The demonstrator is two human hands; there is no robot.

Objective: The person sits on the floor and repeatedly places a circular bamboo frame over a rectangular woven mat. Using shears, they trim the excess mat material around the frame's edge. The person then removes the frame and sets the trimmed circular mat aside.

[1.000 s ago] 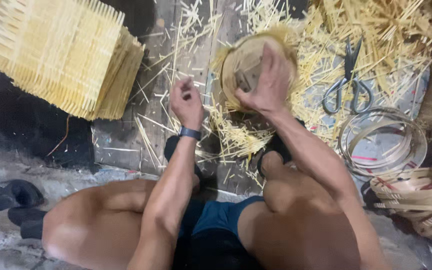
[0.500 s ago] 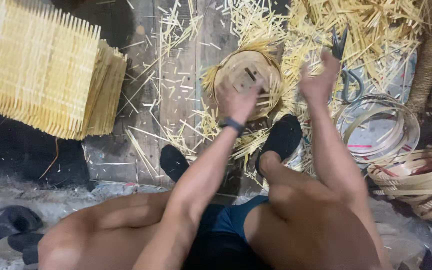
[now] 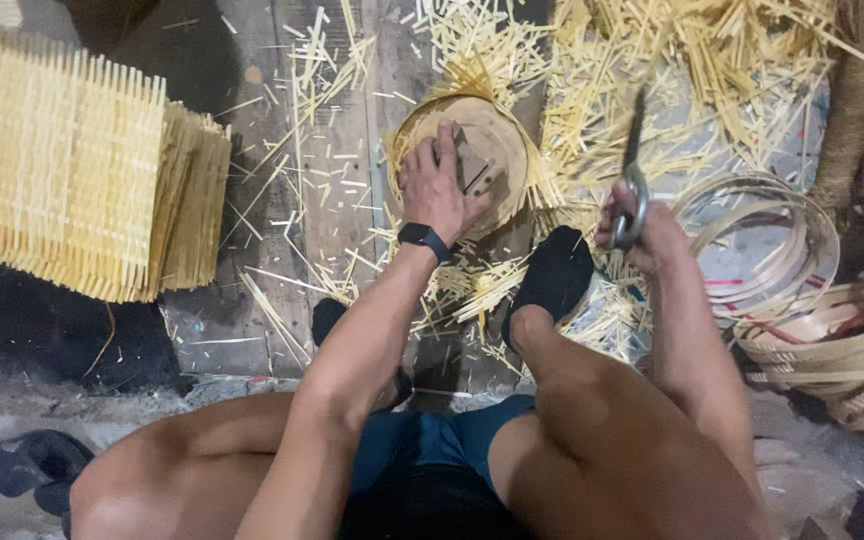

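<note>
A: Entry. From my remote seat, what sits under the left hand [image 3: 439,190]?

B: A round woven disc [image 3: 472,160] of pale strips, at about 12 o'clock from the knees, on dark planks [image 3: 337,200]. The palm lies flat on it with fingers spread, pressing, not gripping. A small brown piece by the fingers is half covered; I cannot tell what it is.

A: Right hand [image 3: 642,225]?

B: Closed around the loop handles of metal scissors [image 3: 632,170], blades pointing to 12 o'clock. The blades are blurred, so open or closed is unclear.

A: Surroundings?

B: A dark sock [image 3: 552,275] at 6 o'clock of the disc. Loose straw-coloured splints [image 3: 692,70] at 1 o'clock. Bent hoops [image 3: 762,240] at 3 o'clock, beside coiled baskets [image 3: 852,350] cut off by the edge. Stacked slatted mats [image 3: 82,170] at 9 o'clock, also cropped.
</note>
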